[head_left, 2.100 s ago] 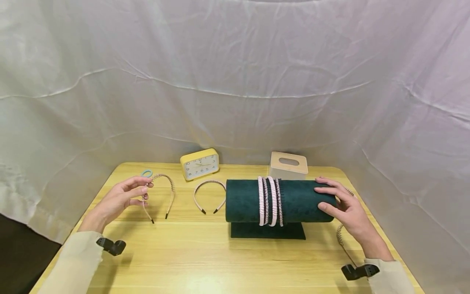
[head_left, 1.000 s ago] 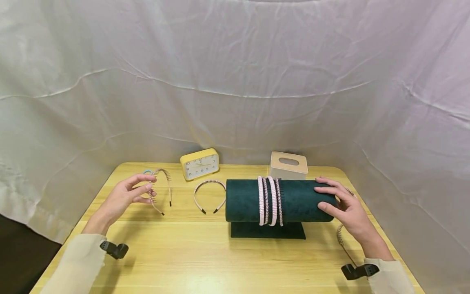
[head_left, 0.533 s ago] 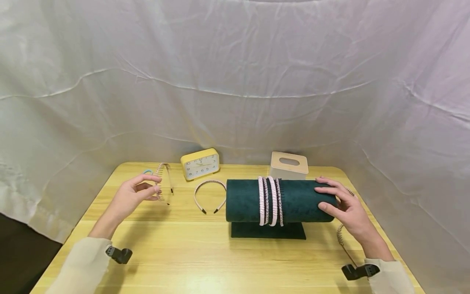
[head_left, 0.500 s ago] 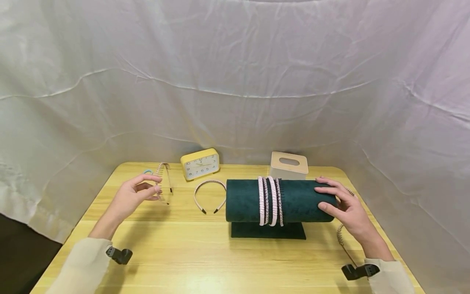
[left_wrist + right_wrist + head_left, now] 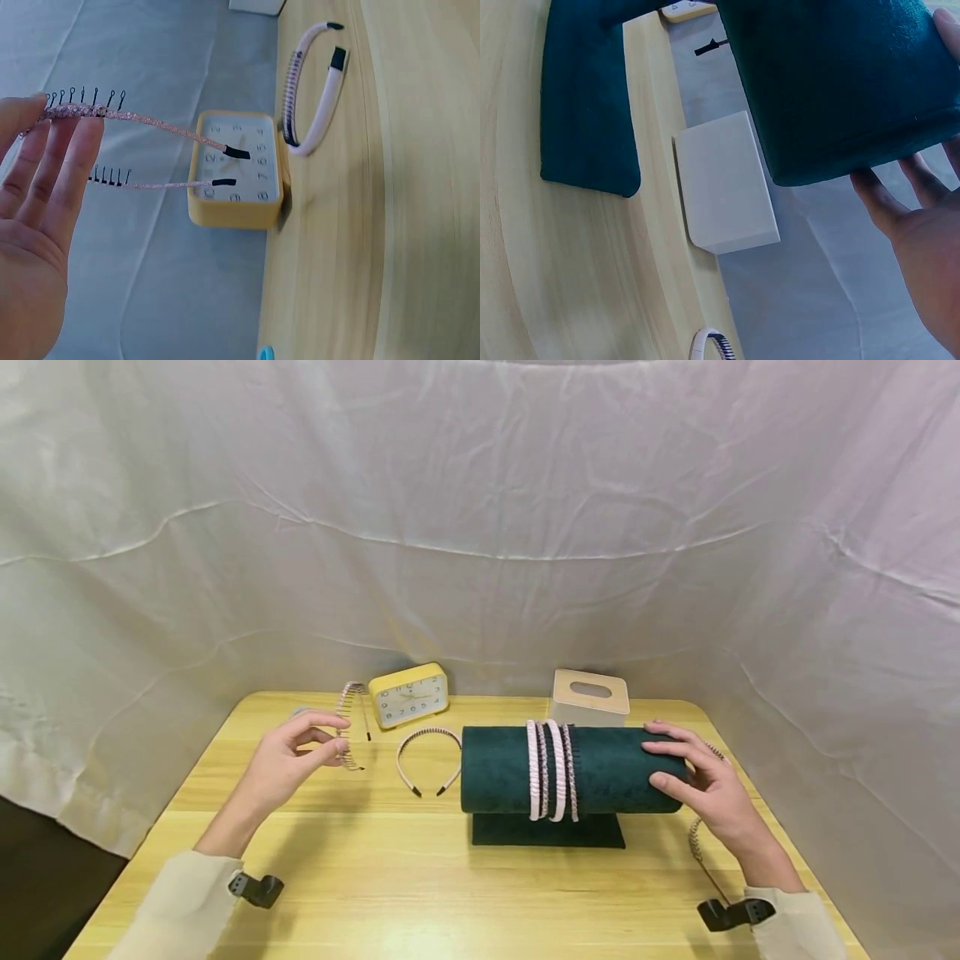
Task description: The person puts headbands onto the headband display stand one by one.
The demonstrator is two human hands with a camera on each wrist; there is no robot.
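My left hand (image 5: pixel 288 760) pinches a thin pink glittery headband (image 5: pixel 157 122) between thumb and fingers. The headband has a row of small dark wire teeth and black tips, and it is held up left of the clock. At the right, my right hand (image 5: pixel 708 785) grips the end of a dark green velvet headband stand (image 5: pixel 495 768), thumb at the front and fingers over the top. Several pink headbands (image 5: pixel 557 768) sit side by side around the middle of its roll. Another pale pink toothed headband (image 5: pixel 405 747) lies on the table between left hand and stand.
A yellow alarm clock (image 5: pixel 408 696) stands at the back, with a tissue box (image 5: pixel 590 693) behind the stand. A blue ring (image 5: pixel 265 352) lies behind my left hand. Partly hidden by my right arm is another toothed headband (image 5: pixel 693 839). Grey cloth (image 5: pixel 480 568) encloses the table.
My left hand has moved right with the pinched headband, which has turned and risen towards the clock. The right hand and the stand have stayed in place.
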